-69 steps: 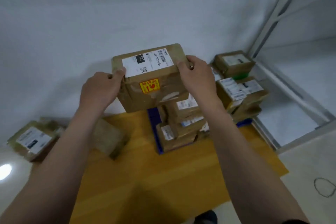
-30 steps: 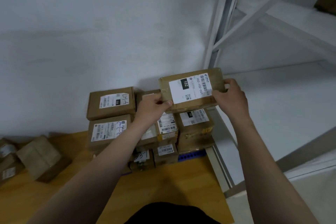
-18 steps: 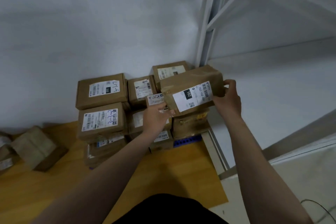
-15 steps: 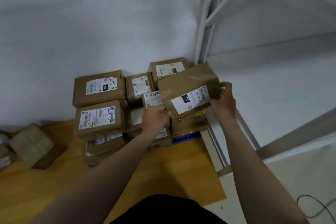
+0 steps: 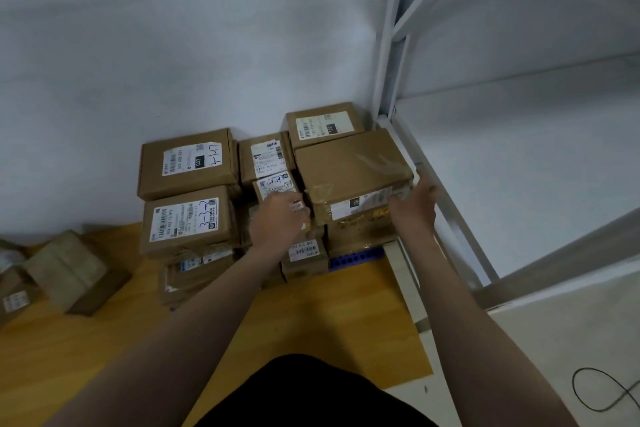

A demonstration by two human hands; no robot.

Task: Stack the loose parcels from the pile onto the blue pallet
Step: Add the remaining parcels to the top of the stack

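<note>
Hands first: the left hand (image 5: 280,215) curls round the near left corner of a brown parcel (image 5: 349,163), and the right hand (image 5: 414,206) holds its right end, thumb on the labelled front. A white metal rack (image 5: 391,45) fills the right of the frame. The yellow floor (image 5: 329,308) runs across the lower half. Stacked parcels (image 5: 187,163) sit mid-frame against the wall; the held parcel lies on top of the rightmost stack. The blue pallet (image 5: 356,256) shows just below it. Loose parcels (image 5: 69,270) lie at the left edge. A black cable (image 5: 595,392) curls lower right.
</note>
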